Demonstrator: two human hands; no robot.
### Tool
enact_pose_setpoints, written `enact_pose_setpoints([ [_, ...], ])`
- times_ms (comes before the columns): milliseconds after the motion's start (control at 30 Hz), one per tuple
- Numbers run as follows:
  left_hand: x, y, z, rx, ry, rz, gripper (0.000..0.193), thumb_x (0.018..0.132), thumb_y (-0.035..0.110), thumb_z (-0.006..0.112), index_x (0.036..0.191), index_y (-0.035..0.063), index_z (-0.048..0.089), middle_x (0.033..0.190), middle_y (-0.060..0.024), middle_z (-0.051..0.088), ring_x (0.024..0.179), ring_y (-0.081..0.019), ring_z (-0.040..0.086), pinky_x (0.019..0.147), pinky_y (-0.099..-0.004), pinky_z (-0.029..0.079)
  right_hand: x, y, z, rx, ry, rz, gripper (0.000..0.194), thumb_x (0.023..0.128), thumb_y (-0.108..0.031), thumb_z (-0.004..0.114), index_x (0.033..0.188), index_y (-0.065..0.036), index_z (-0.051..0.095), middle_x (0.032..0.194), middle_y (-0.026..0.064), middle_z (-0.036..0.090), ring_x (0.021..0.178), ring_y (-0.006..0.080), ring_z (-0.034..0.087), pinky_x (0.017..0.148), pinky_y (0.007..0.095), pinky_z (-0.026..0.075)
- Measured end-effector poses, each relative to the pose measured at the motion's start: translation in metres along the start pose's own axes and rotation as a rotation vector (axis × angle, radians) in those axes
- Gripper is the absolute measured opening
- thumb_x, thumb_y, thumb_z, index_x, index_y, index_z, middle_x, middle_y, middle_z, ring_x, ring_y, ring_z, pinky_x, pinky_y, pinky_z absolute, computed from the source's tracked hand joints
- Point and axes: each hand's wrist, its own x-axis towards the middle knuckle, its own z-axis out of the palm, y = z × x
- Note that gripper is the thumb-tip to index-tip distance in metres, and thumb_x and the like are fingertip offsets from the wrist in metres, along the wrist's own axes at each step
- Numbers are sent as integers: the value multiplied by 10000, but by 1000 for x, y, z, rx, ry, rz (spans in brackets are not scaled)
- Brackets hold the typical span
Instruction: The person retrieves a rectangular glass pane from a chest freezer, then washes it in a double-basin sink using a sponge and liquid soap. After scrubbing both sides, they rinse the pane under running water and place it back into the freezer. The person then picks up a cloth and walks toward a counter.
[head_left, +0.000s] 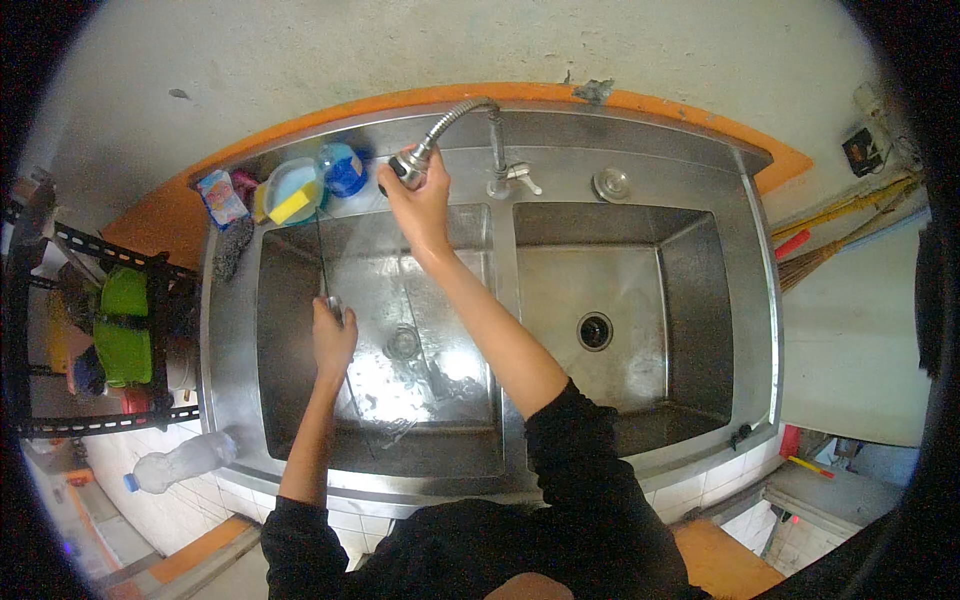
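My right hand (424, 214) grips the spray head (409, 166) of a flexible metal faucet (461, 112), above the back of the left basin. Spray appears to fall from it into the stainless steel sink (502, 450). My left hand (334, 341) is over the left side of that basin, closed on a metal part (334, 306) of a long, thin, dark-edged item. The item looks edge-on, and its exact kind cannot be told. Wet, shiny patches cover the basin floor around the drain (402, 343).
A yellow sponge (292, 204) rests on a plastic tub (296, 180), beside a blue liquid bottle (343, 171) and a packet (223, 199). A drain strainer (612, 184) sits behind the right basin. A plastic bottle (180, 461) lies at the left front; a black rack (161, 322) stands left.
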Motion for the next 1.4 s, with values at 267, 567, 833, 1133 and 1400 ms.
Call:
enact_pose_setpoints([
  [267,3,14,-10,194,-140,-65,379,797,134,606,1092,-35,440,826,-243,617,772,-422,617,700,-455,483,-4,5,-21,108,-208,56,380,792,-95,717,1073,-55,463,853,1,572,749,85,558,665,226,468],
  [567,-6,-11,-27,86,-159,-67,521,749,209,681,1147,-50,469,926,-284,621,885,-432,611,759,-468,489,-43,33,-125,-321,-617,769,522,874,-267,621,1308,-66,413,1174,123,583,1092,187,543,937,329,416],
  [833,-25,27,-100,272,-306,-11,436,736,156,685,1096,8,489,913,-255,625,878,-439,594,747,-487,473,-104,31,-159,-44,-572,1025,409,927,-277,519,1283,-82,467,1237,112,551,1144,212,532,930,322,427],
  [1133,-40,57,-157,295,-441,241,350,725,146,698,1000,42,507,892,-207,638,861,-411,598,733,-502,465,-116,27,-188,141,-606,1037,446,958,-347,444,1337,-114,419,1252,140,536,1157,235,518,939,348,438],
  [1400,-39,79,-200,325,-668,549,302,750,150,672,972,48,493,825,-194,624,796,-407,601,678,-503,463,-119,-8,-184,233,-466,1534,621,976,-430,311,1358,59,275,1326,293,393,1228,384,426,1034,477,371],
])
